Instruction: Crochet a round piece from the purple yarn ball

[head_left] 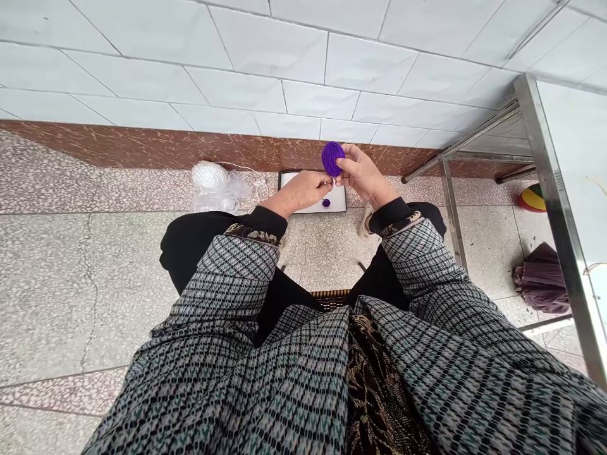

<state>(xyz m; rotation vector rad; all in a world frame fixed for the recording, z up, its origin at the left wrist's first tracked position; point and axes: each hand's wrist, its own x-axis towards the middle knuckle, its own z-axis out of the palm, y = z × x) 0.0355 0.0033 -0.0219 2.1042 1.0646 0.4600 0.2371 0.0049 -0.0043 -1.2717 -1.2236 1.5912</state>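
A ball of purple yarn (332,158) is held up in front of me, with the fingers and thumb of my right hand (364,174) closed on its right side. Just below the ball, my left hand (306,191) has its fingertips pinched together near the right fingertips. A small pale bit shows between the two hands, too small to name. Beneath them on the floor lies a white tray with a dark rim (342,210), partly covered by my hands. A small dark purple piece (325,203) rests in it.
Left of the tray, a ball of white yarn (209,175) lies by a clear plastic bag (232,189). A tiled wall (303,50) rises ahead. To the right stands a metal-framed table (552,164), with a purple cloth-like bundle (544,279) and a colourful round object (533,198) beneath.
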